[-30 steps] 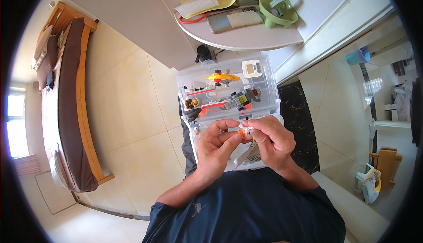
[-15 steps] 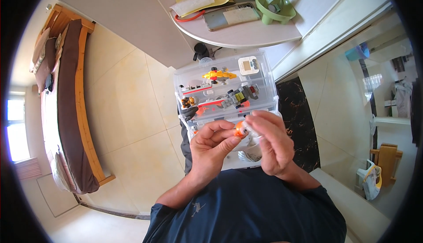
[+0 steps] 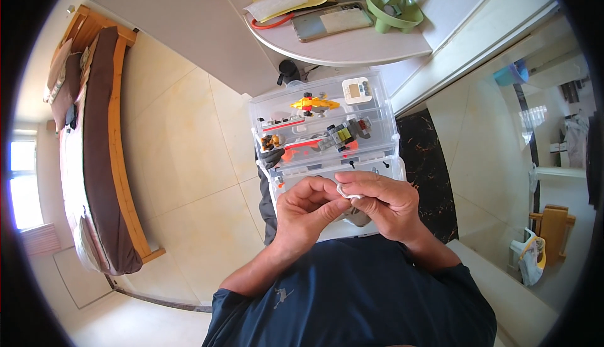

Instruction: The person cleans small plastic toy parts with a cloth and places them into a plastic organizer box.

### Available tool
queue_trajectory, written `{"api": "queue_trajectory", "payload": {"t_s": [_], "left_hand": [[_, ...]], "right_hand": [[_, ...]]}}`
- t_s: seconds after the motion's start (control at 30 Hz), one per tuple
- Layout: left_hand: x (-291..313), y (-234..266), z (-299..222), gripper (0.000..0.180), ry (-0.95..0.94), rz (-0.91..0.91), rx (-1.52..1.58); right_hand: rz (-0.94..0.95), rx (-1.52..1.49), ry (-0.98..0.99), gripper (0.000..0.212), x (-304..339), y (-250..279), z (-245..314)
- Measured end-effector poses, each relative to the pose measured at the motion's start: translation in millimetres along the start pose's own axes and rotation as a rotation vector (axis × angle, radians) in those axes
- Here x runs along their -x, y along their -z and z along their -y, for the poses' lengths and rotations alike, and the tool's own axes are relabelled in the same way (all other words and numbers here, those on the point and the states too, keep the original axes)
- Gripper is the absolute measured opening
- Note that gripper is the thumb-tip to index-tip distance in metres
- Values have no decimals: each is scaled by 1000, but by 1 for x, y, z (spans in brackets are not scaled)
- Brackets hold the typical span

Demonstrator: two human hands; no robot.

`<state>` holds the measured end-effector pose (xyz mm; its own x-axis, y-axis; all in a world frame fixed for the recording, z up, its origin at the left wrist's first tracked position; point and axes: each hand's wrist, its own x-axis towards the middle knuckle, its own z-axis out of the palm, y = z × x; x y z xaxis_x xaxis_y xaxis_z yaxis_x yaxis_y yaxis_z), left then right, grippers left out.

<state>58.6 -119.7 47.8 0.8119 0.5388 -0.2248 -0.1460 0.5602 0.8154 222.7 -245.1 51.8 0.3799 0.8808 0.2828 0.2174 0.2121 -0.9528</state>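
In front of my chest my two hands meet at the fingertips. My left hand (image 3: 307, 212) is closed in a pinch; the small orange and white toy piece seen in it earlier is now hidden by fingers and wipe. My right hand (image 3: 389, 205) is closed on a crumpled white wipe (image 3: 346, 191), which touches the left fingertips. Just beyond is a clear plastic case (image 3: 258, 111). On it lie a yellow brick-built model (image 3: 321, 103), a grey brick vehicle (image 3: 345, 134), small orange-brown pieces (image 3: 270, 142) and a white digital timer (image 3: 357, 90).
Behind the case, a rounded shelf (image 3: 340, 54) bears a phone (image 3: 330, 23), yellow and white papers (image 3: 289, 1) and a green bowl (image 3: 410, 16). A bed (image 3: 94, 158) stands at far left. A glass panel (image 3: 497, 133) rises on the right, beside dark marble (image 3: 425, 171).
My right hand has come down and pinched the wipe between its fingers at the left fingertips. The orange piece, visible before, is now covered. The case stays in place.
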Motion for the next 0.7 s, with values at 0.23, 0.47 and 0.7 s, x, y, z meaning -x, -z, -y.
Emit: {"api": "queue_trajectory", "payload": {"t_s": [0.23,0.47,0.7], "left_hand": [[-1,3,3,20,40,-20,-12],[-6,7,1,18,86,-17,175],[-7,1,-7,22,4,40,46]], "right_hand": [[-60,102,143,22,-2,-3,-5],[-68,131,140,37,-1,-12,-2],[-39,0,99,27,0,-2,-8]]}}
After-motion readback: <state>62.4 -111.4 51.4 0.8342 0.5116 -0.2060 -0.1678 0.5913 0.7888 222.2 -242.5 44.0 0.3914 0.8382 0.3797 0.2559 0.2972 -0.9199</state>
